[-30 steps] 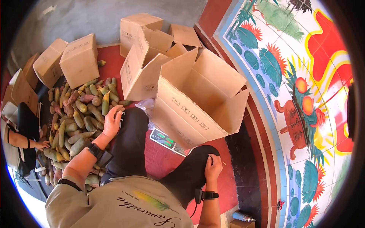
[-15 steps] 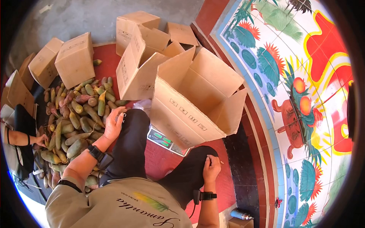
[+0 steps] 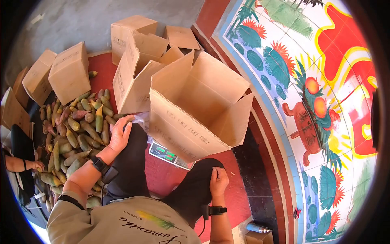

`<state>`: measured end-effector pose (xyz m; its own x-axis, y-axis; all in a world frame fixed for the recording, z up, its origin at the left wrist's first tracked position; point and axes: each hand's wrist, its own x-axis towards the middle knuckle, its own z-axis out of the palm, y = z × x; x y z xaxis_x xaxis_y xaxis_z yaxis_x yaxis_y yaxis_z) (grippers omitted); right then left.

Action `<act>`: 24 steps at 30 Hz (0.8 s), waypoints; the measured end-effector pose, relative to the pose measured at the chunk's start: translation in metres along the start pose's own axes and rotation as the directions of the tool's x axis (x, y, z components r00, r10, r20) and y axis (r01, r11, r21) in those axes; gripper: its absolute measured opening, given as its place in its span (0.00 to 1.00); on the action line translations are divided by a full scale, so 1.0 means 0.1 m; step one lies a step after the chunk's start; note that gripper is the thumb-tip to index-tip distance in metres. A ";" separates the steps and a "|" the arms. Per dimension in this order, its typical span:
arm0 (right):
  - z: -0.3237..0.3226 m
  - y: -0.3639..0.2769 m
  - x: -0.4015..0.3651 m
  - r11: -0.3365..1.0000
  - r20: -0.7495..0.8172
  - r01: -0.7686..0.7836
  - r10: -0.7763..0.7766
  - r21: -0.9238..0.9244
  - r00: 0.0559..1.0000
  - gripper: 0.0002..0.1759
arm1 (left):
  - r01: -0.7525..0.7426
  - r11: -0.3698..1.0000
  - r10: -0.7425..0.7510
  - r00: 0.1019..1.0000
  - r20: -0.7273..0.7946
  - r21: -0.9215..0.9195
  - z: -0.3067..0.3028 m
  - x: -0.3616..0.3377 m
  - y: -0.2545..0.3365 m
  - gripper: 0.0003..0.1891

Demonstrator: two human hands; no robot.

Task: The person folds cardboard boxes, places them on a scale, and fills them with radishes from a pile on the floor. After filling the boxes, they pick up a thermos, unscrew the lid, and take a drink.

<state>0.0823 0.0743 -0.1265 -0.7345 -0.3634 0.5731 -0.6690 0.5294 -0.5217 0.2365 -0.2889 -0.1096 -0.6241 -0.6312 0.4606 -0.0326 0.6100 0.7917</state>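
My left hand (image 3: 120,133) rests by my left knee at the edge of a heap of green and reddish radishes (image 3: 73,138), its fingers a little apart and nothing visible in them. On my right thigh lies my right hand (image 3: 219,181), fingers curled in, with nothing showing in it. Between my knees an open cardboard box (image 3: 187,134) stands tilted on a digital scale (image 3: 162,152) with lit green displays. The flaps are up, and the part of the inside that shows holds nothing. A clear plastic bag (image 3: 142,119) sits between my left knee and the box.
More cardboard boxes (image 3: 70,73) stand behind the heap, and an open one (image 3: 132,87) is beside mine. Another person's hand (image 3: 38,166) touches the radishes at the left. A painted tile wall (image 3: 280,105) closes off the right, with a blue bottle (image 3: 258,228) low down.
The view has shifted slightly, so the boxes and radishes sit further left and lower. My hands keep nearly the same places on my legs. The other person's hand remains at the heap.
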 end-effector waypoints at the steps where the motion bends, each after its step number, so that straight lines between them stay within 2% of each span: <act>1: 0.01 -0.01 0.00 1.000 -0.005 -0.002 0.002 -0.002 1.000 0.02 | -0.011 1.000 0.011 1.000 0.009 0.019 0.03 0.02 0.02 0.12; 8: 0.00 -0.15 0.01 0.998 0.060 -0.047 0.045 0.041 0.997 0.02 | -0.096 0.994 0.093 0.994 0.051 0.050 0.11 0.09 0.07 0.13; 12: -0.02 -0.20 0.06 0.995 0.092 -0.042 0.034 0.089 0.995 0.06 | -0.095 0.995 0.092 0.993 0.068 0.038 0.10 0.15 0.14 0.13; 13: -0.02 -0.19 0.08 0.995 0.089 -0.044 0.036 0.086 0.995 0.06 | -0.054 0.998 0.052 0.996 0.071 0.025 0.08 0.22 0.16 0.13; 15: -0.05 -0.15 0.12 0.937 0.126 -0.270 0.247 0.224 0.961 0.09 | -0.017 1.000 0.016 0.997 0.080 0.008 0.06 0.37 0.17 0.14; 17: -0.15 -0.11 0.28 0.923 0.086 -0.307 0.295 0.232 0.952 0.09 | -0.085 0.996 0.085 0.996 0.021 -0.019 0.06 0.57 0.18 0.15; 19: -0.25 -0.03 0.49 0.908 0.042 -0.343 0.343 0.243 0.938 0.10 | -0.085 0.995 0.087 0.996 0.032 -0.055 0.03 0.77 0.27 0.15; 21: -0.32 0.05 0.71 0.913 -0.050 -0.282 0.309 0.293 0.950 0.12 | -0.108 0.990 0.111 0.993 0.029 -0.089 0.03 0.98 0.33 0.16; 22: -0.36 0.06 0.83 0.913 -0.056 -0.284 0.312 0.292 0.948 0.12 | -0.098 0.987 0.108 0.992 0.070 -0.127 0.03 1.09 0.38 0.17; 24: -0.44 0.03 1.09 0.816 0.008 -0.387 0.426 0.429 0.905 0.12 | -0.068 0.983 0.088 0.990 0.108 -0.171 0.04 1.29 0.46 0.18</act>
<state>0.0050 0.0698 -0.0377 -0.9502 -0.1094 0.2917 -0.3101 0.2442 -0.9188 0.1513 -0.3404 -0.0148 -0.7050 -0.5199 0.4823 0.1442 0.5608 0.8153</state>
